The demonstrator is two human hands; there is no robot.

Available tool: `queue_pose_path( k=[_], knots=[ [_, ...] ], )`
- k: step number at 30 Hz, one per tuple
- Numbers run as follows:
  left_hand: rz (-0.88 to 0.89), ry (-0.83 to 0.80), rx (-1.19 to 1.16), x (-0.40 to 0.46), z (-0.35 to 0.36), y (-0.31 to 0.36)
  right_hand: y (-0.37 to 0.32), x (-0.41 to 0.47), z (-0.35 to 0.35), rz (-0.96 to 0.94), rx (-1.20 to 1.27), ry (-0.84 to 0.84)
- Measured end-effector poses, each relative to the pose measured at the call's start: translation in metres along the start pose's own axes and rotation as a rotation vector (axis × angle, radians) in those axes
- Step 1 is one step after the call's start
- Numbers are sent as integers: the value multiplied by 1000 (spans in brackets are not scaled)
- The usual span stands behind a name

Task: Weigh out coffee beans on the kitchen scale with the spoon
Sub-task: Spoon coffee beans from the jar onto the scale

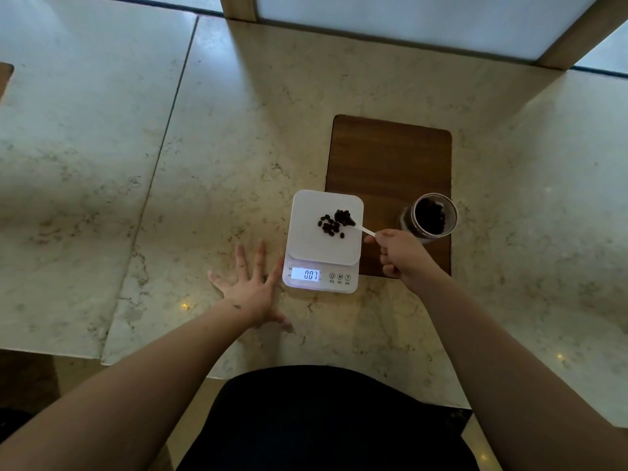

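Right hand (397, 253) pinches spoon (353, 223) handle, loaded bowl over scale (324, 239) platform; left hand (251, 283) flat, splayed, empty. Loose beans (329, 226) near edge — quick tip risks rolling off.

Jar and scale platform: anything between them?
Head view: only the white spoon, held by the right hand, crosses the gap between jar and scale, over bare wooden board.
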State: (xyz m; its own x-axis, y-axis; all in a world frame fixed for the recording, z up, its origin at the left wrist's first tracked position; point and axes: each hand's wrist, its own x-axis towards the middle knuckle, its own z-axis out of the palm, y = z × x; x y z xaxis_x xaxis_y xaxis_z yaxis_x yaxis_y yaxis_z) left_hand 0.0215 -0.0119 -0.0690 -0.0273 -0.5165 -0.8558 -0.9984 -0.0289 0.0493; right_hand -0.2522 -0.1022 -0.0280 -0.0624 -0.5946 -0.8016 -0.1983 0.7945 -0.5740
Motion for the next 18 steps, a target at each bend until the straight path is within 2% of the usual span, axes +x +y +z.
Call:
queue_pose_path(
  k=[11, 18],
  knots=[
    [-6, -23, 1, -1, -3, 1, 1, -4, 2, -93, -137, 38],
    [-4, -16, 2, -2, -3, 1, 3, -7, 2, -249, -315, 78]
  ],
)
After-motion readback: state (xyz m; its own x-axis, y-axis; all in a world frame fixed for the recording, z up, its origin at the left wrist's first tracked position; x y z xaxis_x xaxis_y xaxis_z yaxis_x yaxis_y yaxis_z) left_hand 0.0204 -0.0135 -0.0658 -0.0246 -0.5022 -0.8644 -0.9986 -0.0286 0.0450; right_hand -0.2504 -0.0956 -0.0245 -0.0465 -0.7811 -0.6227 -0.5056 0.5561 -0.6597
